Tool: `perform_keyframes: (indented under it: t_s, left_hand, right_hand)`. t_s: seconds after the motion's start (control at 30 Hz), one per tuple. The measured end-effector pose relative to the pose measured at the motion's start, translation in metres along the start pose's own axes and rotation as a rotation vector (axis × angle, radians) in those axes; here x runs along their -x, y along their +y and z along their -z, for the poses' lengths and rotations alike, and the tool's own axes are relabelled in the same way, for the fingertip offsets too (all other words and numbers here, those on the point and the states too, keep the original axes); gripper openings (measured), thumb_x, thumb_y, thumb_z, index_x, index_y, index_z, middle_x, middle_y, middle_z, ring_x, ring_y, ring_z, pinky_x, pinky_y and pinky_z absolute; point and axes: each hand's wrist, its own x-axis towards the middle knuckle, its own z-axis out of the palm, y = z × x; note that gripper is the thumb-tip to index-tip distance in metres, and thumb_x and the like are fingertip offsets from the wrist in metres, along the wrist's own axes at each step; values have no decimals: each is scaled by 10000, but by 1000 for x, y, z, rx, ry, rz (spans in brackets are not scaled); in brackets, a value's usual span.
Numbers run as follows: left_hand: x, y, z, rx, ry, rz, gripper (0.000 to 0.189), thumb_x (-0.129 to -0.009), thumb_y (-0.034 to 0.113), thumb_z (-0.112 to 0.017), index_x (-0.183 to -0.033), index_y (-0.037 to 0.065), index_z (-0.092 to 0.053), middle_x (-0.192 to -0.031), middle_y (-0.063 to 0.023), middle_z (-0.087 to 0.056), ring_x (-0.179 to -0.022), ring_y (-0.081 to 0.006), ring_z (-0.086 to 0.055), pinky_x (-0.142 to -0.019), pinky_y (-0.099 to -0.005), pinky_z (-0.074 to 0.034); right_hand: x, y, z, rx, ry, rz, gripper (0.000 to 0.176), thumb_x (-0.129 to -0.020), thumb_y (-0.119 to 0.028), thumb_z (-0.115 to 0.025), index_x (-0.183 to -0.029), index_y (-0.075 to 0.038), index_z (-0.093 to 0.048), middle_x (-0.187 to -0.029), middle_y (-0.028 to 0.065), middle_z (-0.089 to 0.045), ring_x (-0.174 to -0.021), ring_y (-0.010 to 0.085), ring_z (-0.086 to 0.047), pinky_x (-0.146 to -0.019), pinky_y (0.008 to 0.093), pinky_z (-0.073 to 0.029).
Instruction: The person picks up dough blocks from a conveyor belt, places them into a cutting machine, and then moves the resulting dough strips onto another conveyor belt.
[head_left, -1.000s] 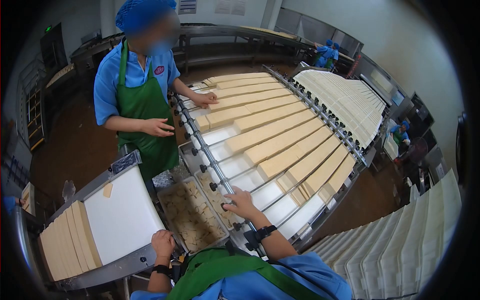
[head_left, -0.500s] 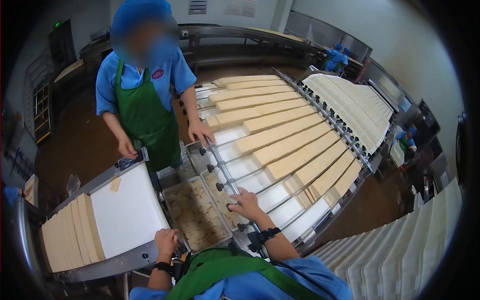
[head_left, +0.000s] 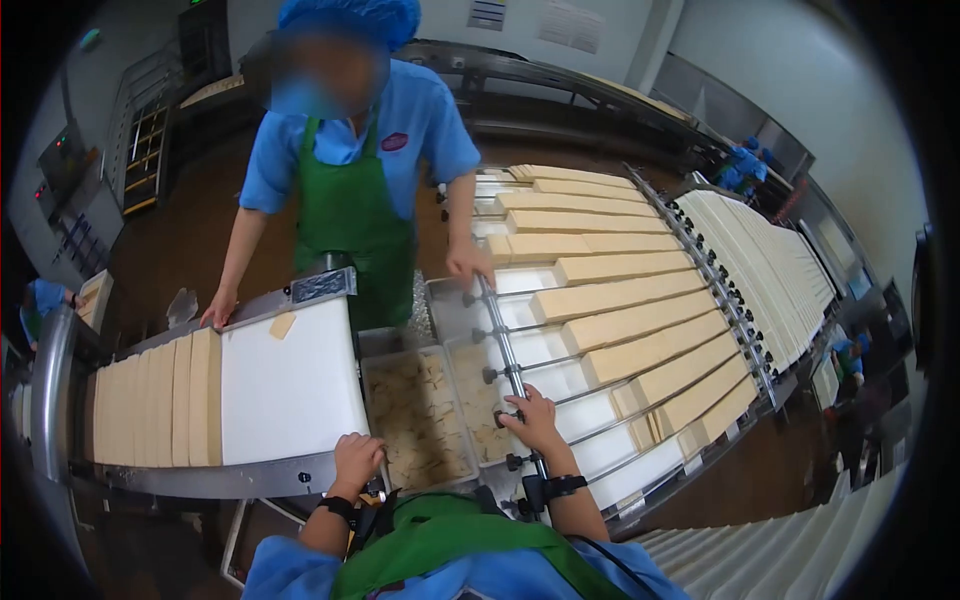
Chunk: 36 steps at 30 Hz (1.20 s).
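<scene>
My left hand (head_left: 357, 462) is curled over the near corner of the small conveyor (head_left: 290, 385), beside a tub of broken pieces (head_left: 415, 410). With its fingers bent round the metal rail (head_left: 510, 350), my right hand (head_left: 532, 418) is closed at a black knob. Long pale blocks (head_left: 650, 290) lie in lanes between thin rods on the wide conveyor to the right. On the small conveyor's left end, several similar blocks (head_left: 160, 400) stand packed side by side, with one small loose piece (head_left: 283, 325) on the white belt.
Across from me a co-worker (head_left: 355, 200) in a green apron has one hand on the rail's far end and one at the small conveyor's far edge. A second tub (head_left: 480, 385) stands under the rail. White corrugated sheets (head_left: 780, 540) are at the lower right.
The view has turned left, so the scene sits further right. The co-worker's hand has moved along the small conveyor's far edge towards the packed blocks. My hands keep their places.
</scene>
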Motion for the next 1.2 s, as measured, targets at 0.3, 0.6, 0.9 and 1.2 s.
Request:
perform_keyframes:
  t_s: [0.3, 0.6, 0.9, 1.2]
  left_hand:
    - [2, -5, -7, -2, 56, -34, 121, -633, 113, -656, -741, 146, -613, -659, -11, -547, -688, -212, -535, -646, -351, -409]
    - [6, -8, -9, 15, 36, -23, 113, -647, 123, -656, -750, 136, -611, -712, -13, -567, -734, -210, -548, -695, -356, -423]
    - [13, -10, -7, 163, 22, 1, 173, -706, 107, -629, -875, 140, -633, -964, -21, -604, -930, -231, -562, -811, -370, -429]
    - [42, -32, 31, 255, 251, 289, 256, -710, 57, -587, -953, 121, -636, -1027, -115, -590, -961, -309, -563, -835, -400, -469]
  right_hand:
    - [0, -2, -1, 24, -34, -44, 463, -740, -405, -687, -1120, -146, -631, -1322, 184, -428, -1214, 322, -405, -1013, 428, -238]
    - [1, 3, -5, 12, -37, -37, 483, -753, -465, -661, -1139, -177, -617, -1311, 212, -439, -1177, 346, -444, -1009, 515, -246]
    - [-9, 8, 5, -63, -166, -83, 455, -751, -414, -678, -1104, -132, -631, -1139, 188, -555, -1070, 321, -523, -933, 434, -341]
    - [-29, -31, 5, -158, 22, 58, 180, -830, -142, -642, -948, -12, -603, -1092, 170, -575, -1058, 287, -531, -939, 364, -395]
